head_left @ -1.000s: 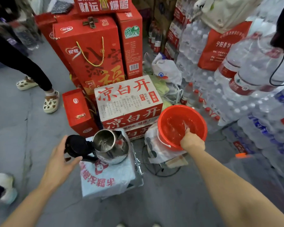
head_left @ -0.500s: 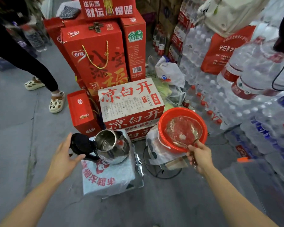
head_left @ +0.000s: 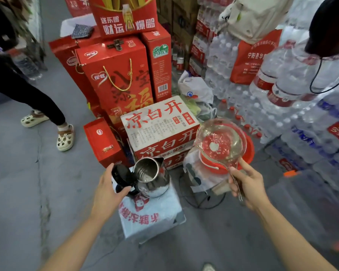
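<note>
Nearest the camera, the left hand (head_left: 108,190) grips the black hinged lid (head_left: 121,176) of the stainless electric kettle (head_left: 155,184). The thumb lies across the lid's lower edge and the fingers sit behind it, tipping it back toward nine o'clock so the mouth lies open for filling. The kettle stands upright on a plastic-wrapped pack (head_left: 149,218) on the floor (head_left: 18,192), which raises it within easy reach.

At the kettle's three o'clock, the right hand (head_left: 247,184) has its fingers clamped round the thin handle of a clear plastic water scoop (head_left: 219,141). The scoop's bowl, seemingly carrying water, hangs over the red basin (head_left: 250,147) at two o'clock, apart from the kettle's mouth. Held there, any drips probably fall back into the basin. The basin rests on a white-wrapped bundle over a black wire stand (head_left: 202,200).

The way across to the kettle looks short, with only the raised lid and the spout to avoid.

At twelve o'clock, a white-and-red carton (head_left: 157,118) sits just behind the kettle, with red gift boxes (head_left: 121,81) stacked beyond it. Shrink-wrapped bottled water (head_left: 282,122) fills one to three o'clock. Another person's sandalled foot (head_left: 65,137) stands at ten o'clock, well apart.
</note>
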Demonstrator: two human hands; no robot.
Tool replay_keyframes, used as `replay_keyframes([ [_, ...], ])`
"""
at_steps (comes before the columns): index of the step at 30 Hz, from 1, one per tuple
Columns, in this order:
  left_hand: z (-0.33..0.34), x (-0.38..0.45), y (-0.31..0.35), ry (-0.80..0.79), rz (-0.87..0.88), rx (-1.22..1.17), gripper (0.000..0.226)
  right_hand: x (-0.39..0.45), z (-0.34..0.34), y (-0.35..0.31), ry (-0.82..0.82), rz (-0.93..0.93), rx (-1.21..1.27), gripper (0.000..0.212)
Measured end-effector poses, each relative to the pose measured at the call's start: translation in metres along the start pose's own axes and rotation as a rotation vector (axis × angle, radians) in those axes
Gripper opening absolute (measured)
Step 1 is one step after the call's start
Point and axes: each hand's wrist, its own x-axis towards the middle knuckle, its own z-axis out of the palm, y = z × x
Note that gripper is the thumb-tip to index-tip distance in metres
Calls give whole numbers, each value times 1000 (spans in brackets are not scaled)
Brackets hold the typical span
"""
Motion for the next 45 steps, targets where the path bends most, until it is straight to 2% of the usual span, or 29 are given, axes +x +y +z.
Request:
replay_keyframes([
  [3, -4, 1, -5, -20, 61, -27, 98, -33, 33, 11, 11, 0, 23, 89],
  [6, -7, 2, -10, -6, 108, -25, 97, -61, 63, 33, 23, 2, 28, 68],
  [16, -9, 4, -12, -32, 178, -69, 93, -107, 134, 76, 67, 17, -65, 67],
  [31, -13, 10, -13, -53, 196, -87, 93, -88, 162, 86, 240, -125, -484, 71],
  [41, -13, 11, -12, -55, 206, -106, 92, -73, 161, 95, 311, -171, -632, 73],
  [45, -14, 10, -11, -49, 220, -100, 94, -68, 160, 97, 330, -217, -676, 81],
])
